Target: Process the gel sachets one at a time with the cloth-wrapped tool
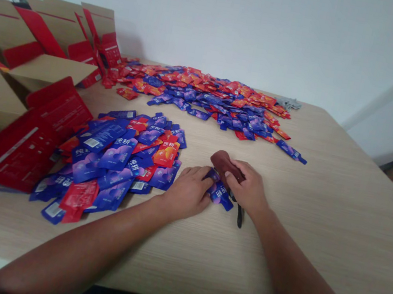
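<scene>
My left hand (192,191) lies on the wood-look table with fingers bent, gripping the edge of a blue-purple spouted pouch (219,194). The pouch lies flat and is partly covered by my fingers and the tool. In my right hand (249,188) is a maroon-brown tool (223,164) with a rounded end and a thin black part sticking out toward me. It rests over the upper part of the pouch; its kind I cannot make out. Left of my left hand is a loose heap of blue and red pouches (119,156).
Open cardboard boxes (50,134), red and brown, stand at the left. A long pile of red and blue pouches (208,98) stretches along the table's back, near the white wall. One blue pouch (290,151) lies at its right end, with a grey crumpled item (288,103) behind.
</scene>
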{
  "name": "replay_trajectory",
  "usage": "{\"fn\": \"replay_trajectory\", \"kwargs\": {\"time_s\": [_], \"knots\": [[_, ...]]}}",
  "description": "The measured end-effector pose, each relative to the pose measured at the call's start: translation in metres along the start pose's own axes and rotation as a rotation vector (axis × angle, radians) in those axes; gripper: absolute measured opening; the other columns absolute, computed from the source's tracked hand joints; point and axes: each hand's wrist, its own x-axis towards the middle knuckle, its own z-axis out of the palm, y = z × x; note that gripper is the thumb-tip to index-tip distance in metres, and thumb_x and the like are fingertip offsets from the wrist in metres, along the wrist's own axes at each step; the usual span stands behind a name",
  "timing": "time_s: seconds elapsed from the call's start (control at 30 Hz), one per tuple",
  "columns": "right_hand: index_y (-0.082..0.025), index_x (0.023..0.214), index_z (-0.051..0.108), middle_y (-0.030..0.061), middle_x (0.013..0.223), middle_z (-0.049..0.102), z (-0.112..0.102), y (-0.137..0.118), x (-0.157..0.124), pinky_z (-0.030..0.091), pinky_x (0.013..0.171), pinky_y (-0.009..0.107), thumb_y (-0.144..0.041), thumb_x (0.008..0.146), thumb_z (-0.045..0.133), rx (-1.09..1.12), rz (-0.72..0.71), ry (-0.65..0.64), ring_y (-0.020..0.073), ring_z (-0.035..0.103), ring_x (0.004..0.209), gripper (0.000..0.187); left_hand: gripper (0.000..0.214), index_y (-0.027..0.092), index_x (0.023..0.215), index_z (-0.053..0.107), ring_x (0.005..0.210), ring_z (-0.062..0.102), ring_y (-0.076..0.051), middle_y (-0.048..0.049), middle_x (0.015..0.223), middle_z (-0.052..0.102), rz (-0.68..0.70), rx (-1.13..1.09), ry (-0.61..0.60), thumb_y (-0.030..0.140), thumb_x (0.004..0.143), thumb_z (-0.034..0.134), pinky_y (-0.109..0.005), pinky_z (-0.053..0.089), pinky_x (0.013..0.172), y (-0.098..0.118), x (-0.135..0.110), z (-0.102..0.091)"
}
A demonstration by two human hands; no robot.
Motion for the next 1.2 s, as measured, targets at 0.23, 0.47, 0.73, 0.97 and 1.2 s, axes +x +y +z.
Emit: {"fn": "replay_trajectory", "kwargs": {"time_s": [0.23, 0.47, 0.73, 0.97, 1.2], "knots": [[-0.026, 0.131, 0.071, 0.0099, 0.127, 0.076, -0.005, -0.016, -0.002, 0.059, 0.105, 0.049, -0.028, 0.094, 0.066, 0.067, -0.075, 0.015, 0.0300, 0.073, 0.115, 0.037, 0.029, 0.022, 0.120, 0.070, 0.116, 0.060, -0.034, -0.0132, 0.125, 0.067, -0.112, 0.076, 0.005, 0.043, 0.101, 0.064, -0.052, 0.052, 0.098, 0.003, 0.000, -0.001], [-0.026, 0.133, 0.069, 0.0103, 0.127, 0.075, 0.013, -0.008, -0.007, 0.059, 0.106, 0.053, -0.025, 0.093, 0.065, -0.028, -0.145, -0.218, 0.0308, 0.071, 0.118, 0.040, 0.024, 0.023, 0.113, 0.073, 0.114, 0.060, -0.032, -0.0120, 0.119, 0.066, -0.118, 0.044, 0.045, 0.042, 0.103, 0.062, -0.050, 0.051, 0.099, 0.003, 0.001, 0.000], [-0.023, 0.134, 0.072, 0.0132, 0.128, 0.075, 0.010, 0.027, 0.000, 0.058, 0.107, 0.056, -0.026, 0.092, 0.067, -0.191, -0.040, -0.128, 0.0342, 0.070, 0.117, 0.042, 0.020, 0.020, 0.113, 0.071, 0.116, 0.060, -0.032, -0.0129, 0.121, 0.069, -0.073, 0.047, 0.008, 0.031, 0.101, 0.061, -0.050, 0.052, 0.099, 0.008, -0.001, 0.000], [-0.023, 0.136, 0.070, 0.0136, 0.131, 0.073, 0.005, 0.016, -0.001, 0.056, 0.109, 0.057, -0.030, 0.094, 0.067, -0.171, -0.028, -0.023, 0.0352, 0.069, 0.120, 0.043, 0.021, 0.021, 0.115, 0.070, 0.117, 0.060, -0.034, -0.0127, 0.122, 0.069, -0.095, 0.072, 0.008, 0.034, 0.099, 0.063, -0.051, 0.051, 0.098, 0.008, -0.001, 0.001], [-0.026, 0.132, 0.070, 0.0102, 0.130, 0.074, 0.003, -0.015, -0.005, 0.058, 0.106, 0.050, -0.027, 0.095, 0.066, 0.031, -0.171, -0.231, 0.0301, 0.070, 0.118, 0.037, 0.026, 0.021, 0.119, 0.069, 0.117, 0.060, -0.034, -0.0131, 0.121, 0.069, -0.123, 0.079, 0.018, 0.039, 0.100, 0.065, -0.051, 0.050, 0.097, 0.006, 0.000, 0.005]]}}
